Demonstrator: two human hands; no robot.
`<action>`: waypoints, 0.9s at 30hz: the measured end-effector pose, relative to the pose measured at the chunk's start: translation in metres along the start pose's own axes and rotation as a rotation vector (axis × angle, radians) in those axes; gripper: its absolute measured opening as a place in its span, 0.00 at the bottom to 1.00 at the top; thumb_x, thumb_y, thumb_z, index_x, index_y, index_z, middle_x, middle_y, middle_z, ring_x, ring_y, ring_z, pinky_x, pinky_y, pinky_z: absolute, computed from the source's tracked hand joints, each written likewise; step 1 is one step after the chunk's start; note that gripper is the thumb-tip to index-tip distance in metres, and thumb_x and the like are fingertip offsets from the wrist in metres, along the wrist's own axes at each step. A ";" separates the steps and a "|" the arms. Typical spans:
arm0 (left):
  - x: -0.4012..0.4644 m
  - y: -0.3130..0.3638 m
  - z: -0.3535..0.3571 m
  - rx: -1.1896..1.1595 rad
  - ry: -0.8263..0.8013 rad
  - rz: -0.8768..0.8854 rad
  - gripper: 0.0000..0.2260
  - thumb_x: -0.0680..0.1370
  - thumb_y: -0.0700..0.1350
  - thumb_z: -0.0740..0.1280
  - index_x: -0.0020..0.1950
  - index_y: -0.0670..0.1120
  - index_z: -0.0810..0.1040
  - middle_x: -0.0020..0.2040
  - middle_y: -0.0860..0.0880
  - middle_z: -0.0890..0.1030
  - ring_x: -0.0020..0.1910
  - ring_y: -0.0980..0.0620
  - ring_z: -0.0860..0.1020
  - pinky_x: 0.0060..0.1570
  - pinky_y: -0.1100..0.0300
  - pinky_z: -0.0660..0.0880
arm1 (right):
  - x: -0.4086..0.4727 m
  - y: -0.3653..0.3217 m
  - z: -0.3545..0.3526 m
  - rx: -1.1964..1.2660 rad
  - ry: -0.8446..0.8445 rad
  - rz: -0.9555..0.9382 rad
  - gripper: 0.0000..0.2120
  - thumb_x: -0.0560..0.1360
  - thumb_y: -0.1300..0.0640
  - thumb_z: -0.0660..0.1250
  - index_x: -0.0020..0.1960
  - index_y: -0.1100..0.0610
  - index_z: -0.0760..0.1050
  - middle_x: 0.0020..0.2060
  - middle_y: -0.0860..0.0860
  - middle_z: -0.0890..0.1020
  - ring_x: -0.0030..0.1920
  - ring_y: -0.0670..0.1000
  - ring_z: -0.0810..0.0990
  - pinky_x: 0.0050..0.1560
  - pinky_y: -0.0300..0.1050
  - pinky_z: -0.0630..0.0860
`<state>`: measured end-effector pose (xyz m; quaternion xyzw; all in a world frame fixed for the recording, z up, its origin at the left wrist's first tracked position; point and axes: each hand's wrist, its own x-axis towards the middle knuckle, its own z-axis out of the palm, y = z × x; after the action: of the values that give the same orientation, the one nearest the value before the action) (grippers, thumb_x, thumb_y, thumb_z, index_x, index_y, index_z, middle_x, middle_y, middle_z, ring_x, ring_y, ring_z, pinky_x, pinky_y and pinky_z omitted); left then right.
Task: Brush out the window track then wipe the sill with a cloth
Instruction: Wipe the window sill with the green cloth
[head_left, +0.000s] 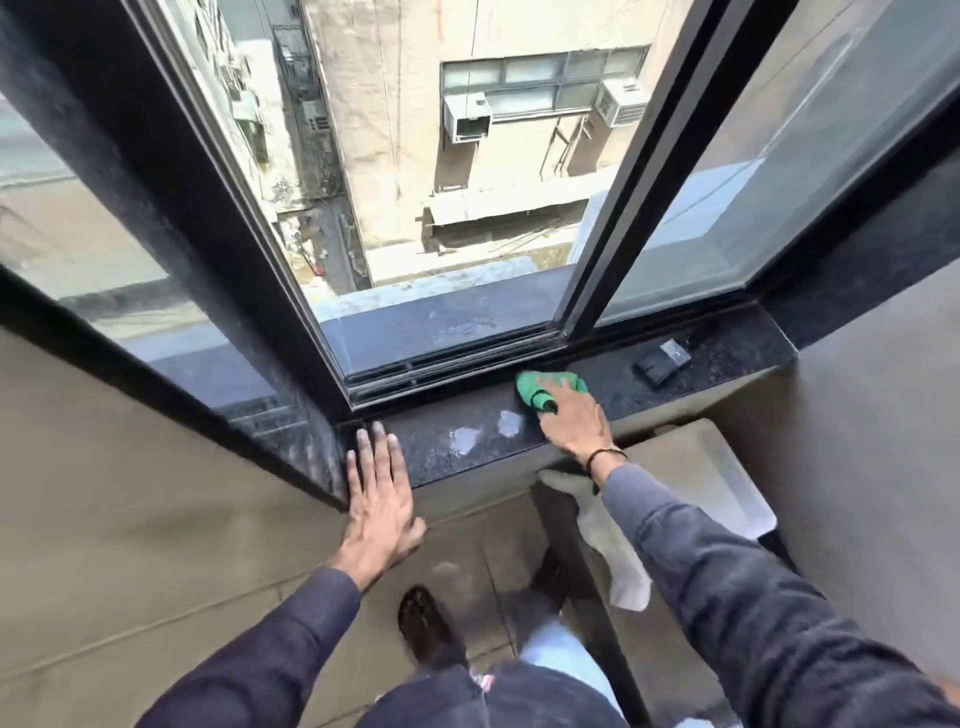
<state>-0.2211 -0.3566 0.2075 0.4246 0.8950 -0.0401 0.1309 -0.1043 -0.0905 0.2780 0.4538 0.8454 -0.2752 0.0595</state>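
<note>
while left hand (382, 499) lies flat, released, on sill (467, 457), right hand (571, 418) presses green cloth (540, 387).

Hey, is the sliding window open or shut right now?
Open. The sash is slid to the right, and the building outside shows with no glass over it, above the bare track.

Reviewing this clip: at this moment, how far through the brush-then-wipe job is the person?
Brushing looks finished: the brush lies set down at the right end of the sill, untouched. Wiping is in hand: the right hand presses the green cloth onto the sill near the window track, while the left hand braces flat on the sill's left end. Left: pale wet-looking patches beside the cloth.
</note>
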 end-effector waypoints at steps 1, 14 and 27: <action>0.000 0.000 0.001 -0.002 0.001 0.002 0.62 0.62 0.62 0.74 0.79 0.30 0.43 0.80 0.28 0.43 0.80 0.26 0.42 0.77 0.30 0.54 | -0.004 -0.006 0.016 -0.048 -0.041 -0.042 0.32 0.71 0.57 0.63 0.75 0.47 0.67 0.76 0.56 0.68 0.74 0.63 0.68 0.74 0.55 0.67; 0.005 -0.003 0.005 0.046 -0.008 0.018 0.62 0.64 0.63 0.75 0.79 0.30 0.43 0.80 0.28 0.43 0.79 0.26 0.41 0.77 0.30 0.52 | -0.073 0.021 0.015 0.458 0.157 0.104 0.21 0.61 0.53 0.67 0.52 0.51 0.85 0.46 0.52 0.89 0.50 0.54 0.85 0.54 0.49 0.80; 0.005 -0.002 0.001 0.155 -0.030 -0.013 0.63 0.60 0.65 0.75 0.79 0.31 0.48 0.80 0.29 0.51 0.80 0.28 0.52 0.77 0.34 0.53 | -0.044 -0.077 0.080 0.199 -0.165 -0.249 0.34 0.64 0.59 0.60 0.70 0.48 0.75 0.73 0.55 0.73 0.74 0.58 0.69 0.77 0.51 0.61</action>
<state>-0.2259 -0.3545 0.2051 0.4270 0.8899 -0.1164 0.1108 -0.1522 -0.1979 0.2571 0.3253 0.8558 -0.3992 0.0490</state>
